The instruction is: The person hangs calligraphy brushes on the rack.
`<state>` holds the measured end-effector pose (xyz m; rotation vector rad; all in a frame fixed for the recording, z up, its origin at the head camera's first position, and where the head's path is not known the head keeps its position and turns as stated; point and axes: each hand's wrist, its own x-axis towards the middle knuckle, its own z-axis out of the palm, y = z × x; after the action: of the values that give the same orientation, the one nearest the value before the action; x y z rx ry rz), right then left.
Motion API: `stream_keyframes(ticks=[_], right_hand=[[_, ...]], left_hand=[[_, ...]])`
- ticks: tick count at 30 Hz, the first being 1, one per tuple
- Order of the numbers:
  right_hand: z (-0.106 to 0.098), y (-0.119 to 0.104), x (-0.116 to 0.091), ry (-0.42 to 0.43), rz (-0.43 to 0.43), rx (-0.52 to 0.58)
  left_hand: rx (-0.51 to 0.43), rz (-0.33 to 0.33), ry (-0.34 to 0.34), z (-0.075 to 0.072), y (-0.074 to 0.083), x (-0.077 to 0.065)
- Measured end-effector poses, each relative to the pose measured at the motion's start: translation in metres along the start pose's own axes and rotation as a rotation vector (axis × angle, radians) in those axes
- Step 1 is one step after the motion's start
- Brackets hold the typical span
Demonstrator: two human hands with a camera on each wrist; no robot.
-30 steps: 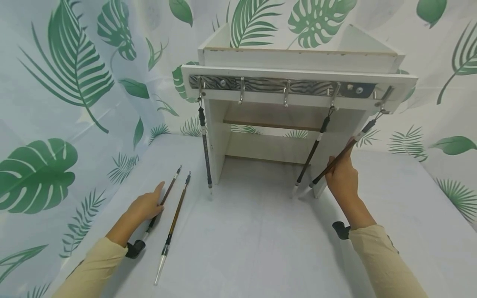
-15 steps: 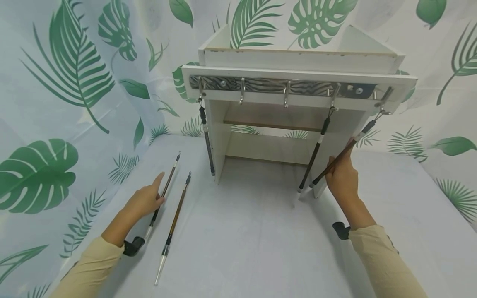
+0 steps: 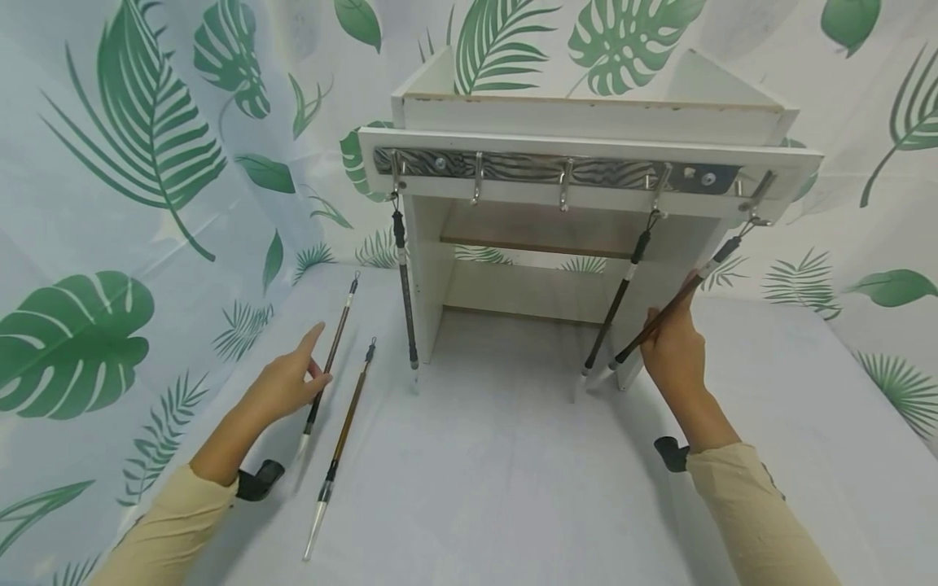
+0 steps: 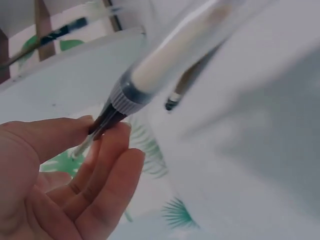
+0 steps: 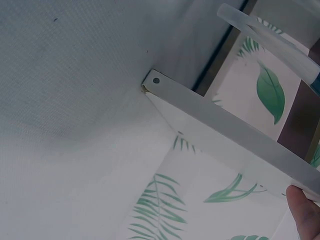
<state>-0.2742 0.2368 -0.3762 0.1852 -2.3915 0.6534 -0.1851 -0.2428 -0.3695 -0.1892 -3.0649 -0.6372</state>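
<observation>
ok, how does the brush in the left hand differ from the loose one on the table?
The held brush is pinched by the left hand; the loose brush lies on the table. The held brush's shaft is dark reddish brown, the loose brush's golden brown. Both have a hanging loop at one end.

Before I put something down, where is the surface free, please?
Free: the surface in front of the rack, between the lying brush and the right sleeve, and right of that sleeve. Crowded: left, where the left hand pinches another brush, and below the rack's right end, with two hanging brushes.
</observation>
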Motion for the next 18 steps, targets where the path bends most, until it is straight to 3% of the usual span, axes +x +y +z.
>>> stream_keyframes(ticks=[10,18], right_hand=[[0.001,0.001,-0.001,-0.004,-0.014,0.003],[0.0,0.001,0.0,-0.011,0.002,0.002]], left_hand=[[-0.036,0.05,0.146,-0.014,0.027,-0.002],[-0.045,0.137,0.275,-0.021,0.043,-0.005]])
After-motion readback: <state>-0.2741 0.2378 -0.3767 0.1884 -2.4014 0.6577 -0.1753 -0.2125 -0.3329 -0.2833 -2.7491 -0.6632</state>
